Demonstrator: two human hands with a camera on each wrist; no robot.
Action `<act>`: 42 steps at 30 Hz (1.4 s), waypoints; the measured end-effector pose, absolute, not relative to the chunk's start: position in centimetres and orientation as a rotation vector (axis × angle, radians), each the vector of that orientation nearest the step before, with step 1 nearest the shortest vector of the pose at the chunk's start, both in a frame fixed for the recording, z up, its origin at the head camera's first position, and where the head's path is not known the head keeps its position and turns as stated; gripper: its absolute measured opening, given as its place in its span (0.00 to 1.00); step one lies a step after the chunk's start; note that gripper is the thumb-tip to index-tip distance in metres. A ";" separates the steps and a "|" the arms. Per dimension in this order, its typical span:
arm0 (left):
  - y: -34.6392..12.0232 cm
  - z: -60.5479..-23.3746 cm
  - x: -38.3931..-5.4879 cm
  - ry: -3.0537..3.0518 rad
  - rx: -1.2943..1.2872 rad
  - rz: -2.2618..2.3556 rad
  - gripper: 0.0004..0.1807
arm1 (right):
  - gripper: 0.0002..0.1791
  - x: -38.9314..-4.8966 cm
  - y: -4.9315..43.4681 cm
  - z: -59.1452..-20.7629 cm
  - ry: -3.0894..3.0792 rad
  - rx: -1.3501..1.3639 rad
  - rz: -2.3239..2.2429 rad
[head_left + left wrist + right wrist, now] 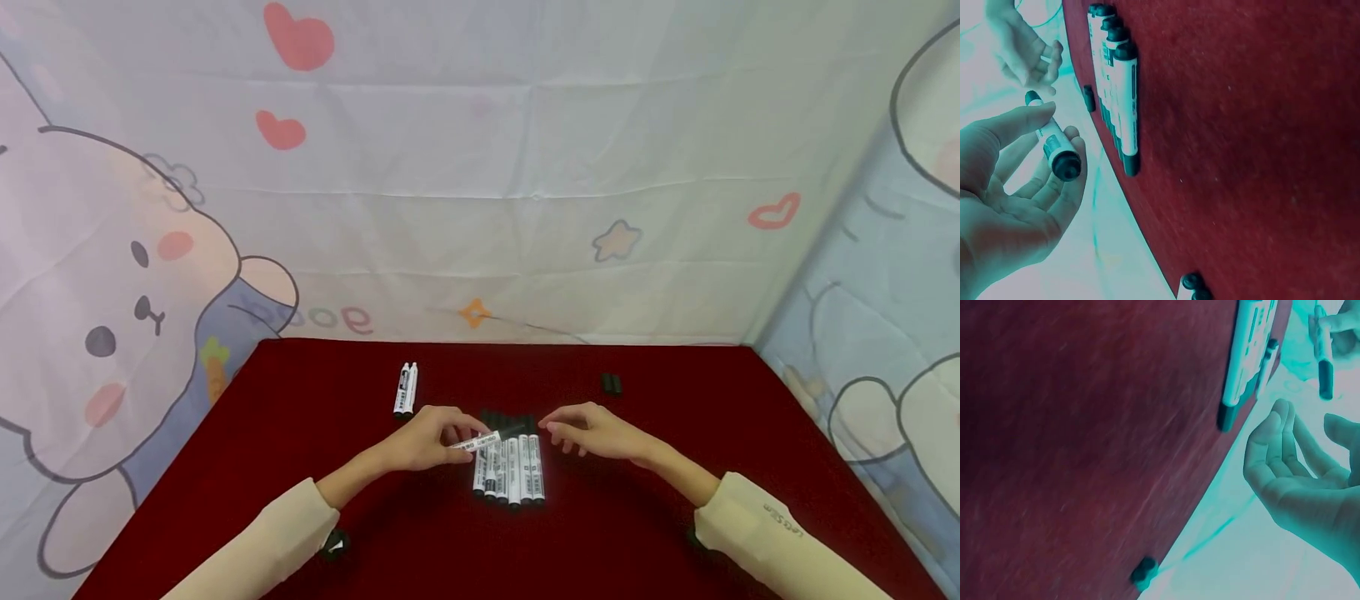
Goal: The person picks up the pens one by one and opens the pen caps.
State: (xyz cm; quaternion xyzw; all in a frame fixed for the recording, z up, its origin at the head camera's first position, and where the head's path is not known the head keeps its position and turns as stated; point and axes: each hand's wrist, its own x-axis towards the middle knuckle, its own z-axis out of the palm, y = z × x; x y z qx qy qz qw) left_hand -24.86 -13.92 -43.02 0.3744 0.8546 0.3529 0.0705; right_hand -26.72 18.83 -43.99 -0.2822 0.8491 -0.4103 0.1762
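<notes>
My left hand (435, 439) pinches a white marker (1054, 139) between thumb and fingers, above the table. The marker's black cap end (1326, 380) points toward my right hand (596, 429). That right hand is raised with relaxed, slightly bent fingers, a small gap away from the cap, and nothing lies between its thumb and fingers (1266, 447). Below both hands, several white markers with black caps lie side by side in a row (513, 475). The held marker and left fingers hide part of this row in the head view.
Two white markers (406, 390) with pale tips lie together at the back left. At the back right, two black caps (612, 384) lie side by side. Dark red cloth (450, 550) covers the table, and a printed curtain (480, 167) hangs behind it.
</notes>
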 end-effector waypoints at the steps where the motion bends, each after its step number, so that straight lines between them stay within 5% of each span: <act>1: -13.7 -43.0 -24.7 2.573 1.146 1.063 0.17 | 0.21 -26.6 18.5 -44.0 2.387 -0.806 -1.160; 24: -11.0 -42.9 -23.6 2.596 1.168 1.152 0.11 | 0.22 -24.6 15.8 -43.8 2.084 -0.750 -1.186; 42: -10.7 -43.2 -23.7 2.483 1.406 1.083 0.12 | 0.20 -24.4 16.8 -43.8 2.331 -1.314 -0.838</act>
